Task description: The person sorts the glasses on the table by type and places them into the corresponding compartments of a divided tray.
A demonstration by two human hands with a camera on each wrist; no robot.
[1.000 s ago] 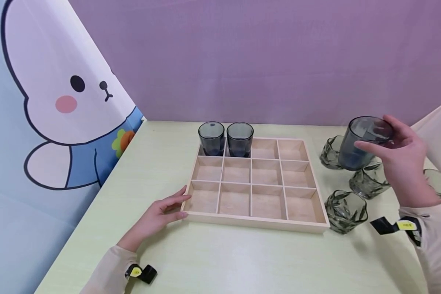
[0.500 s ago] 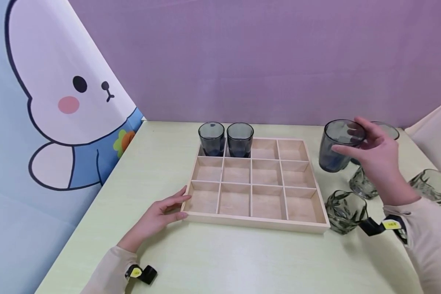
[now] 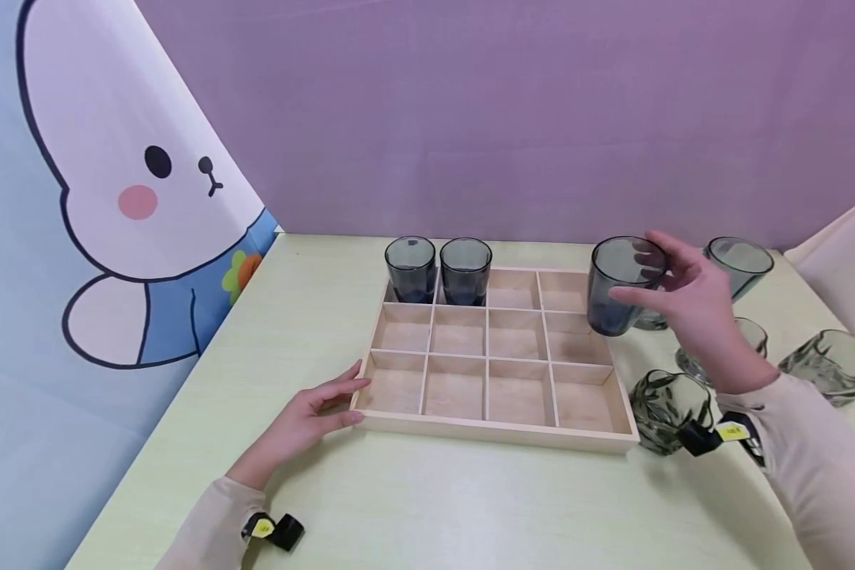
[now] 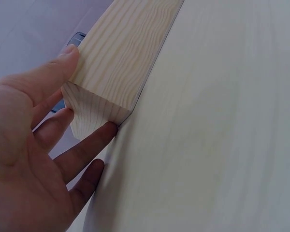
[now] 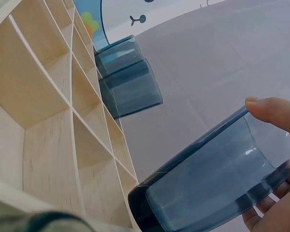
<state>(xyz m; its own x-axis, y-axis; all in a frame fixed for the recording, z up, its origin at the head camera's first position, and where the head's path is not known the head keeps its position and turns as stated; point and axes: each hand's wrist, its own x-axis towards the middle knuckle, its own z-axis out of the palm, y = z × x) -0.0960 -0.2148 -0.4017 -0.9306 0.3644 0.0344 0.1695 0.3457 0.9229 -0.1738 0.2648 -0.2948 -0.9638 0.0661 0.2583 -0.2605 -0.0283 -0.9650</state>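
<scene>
Right hand: the right hand (image 3: 691,305) is wrapped around a smoky blue-grey glass tumbler (image 3: 618,285), with thumb and fingers grasping its upper wall near the rim.
Left hand: the left hand (image 3: 306,419) is laid flat on the pale green table (image 3: 427,499), its straight, relaxed fingers (image 4: 84,150) pressed against the near left corner of the shallow wooden tray (image 3: 495,431) divided into twelve compartments; nothing is clasped.
Tumbler position: the glass is held in the air over the tray's right edge, about level with the back and middle rows, touching nothing below.
Tumbler axis: its long axis is close to vertical in the head view, mouth up and base down (the tilt seen in the right wrist view (image 5: 208,183) is judged to be the camera's angle).
Step in hand: the carrying of a third tumbler toward the tray is judged to be under way, since two matching blue-grey tumblers (image 3: 438,269) are already stood in the two back left compartments.
Next move: a leftward carry and a straight lowering would be called for, with the base centred between the dividers of an open compartment so no wall is struck.
Surroundings: several faceted green-tinted glasses (image 3: 670,400) are stood on the table right of the tray, and another tall tumbler (image 3: 737,265) behind the right hand.
</scene>
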